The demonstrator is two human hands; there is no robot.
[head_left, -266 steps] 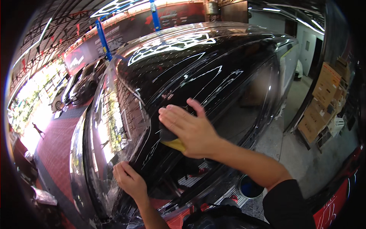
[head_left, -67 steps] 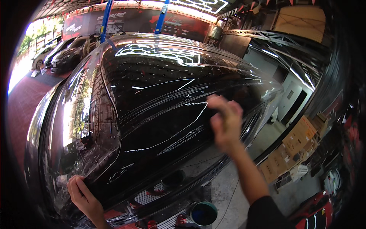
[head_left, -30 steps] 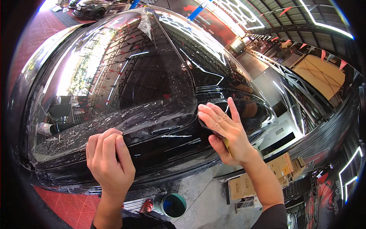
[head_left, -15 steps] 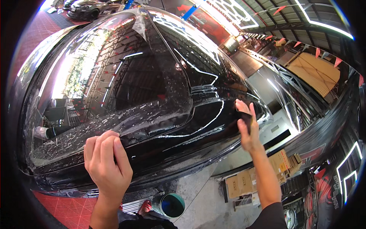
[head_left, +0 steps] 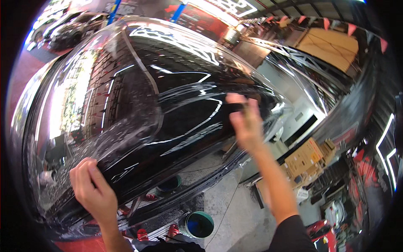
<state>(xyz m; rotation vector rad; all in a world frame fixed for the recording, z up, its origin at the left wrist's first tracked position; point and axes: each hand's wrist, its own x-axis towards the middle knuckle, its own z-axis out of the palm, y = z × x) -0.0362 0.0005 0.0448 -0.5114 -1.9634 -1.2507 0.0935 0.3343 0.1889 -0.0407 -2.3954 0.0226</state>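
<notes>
A glossy black car fills the middle of the head view, its body bearing wet streaks and bright reflections. Water drops and whitish marks cover its large window. My left hand is closed, fingertips and thumb together at the window's lower edge; whatever they pinch is hidden. Over the black panel right of the window, my right hand is blurred by motion. A small dark flat piece shows between its thumb and fingers, too smeared to name exactly.
Below the car stands a dark green bucket on the concrete floor, beside my red sandals. Cardboard boxes are stacked at the right. Other cars are parked at the far left, near a blue post.
The view has shifted, showing more of the floor and bucket. My right hand appears farther left and higher over the panel; my left hand, still closed, appears lower left.
</notes>
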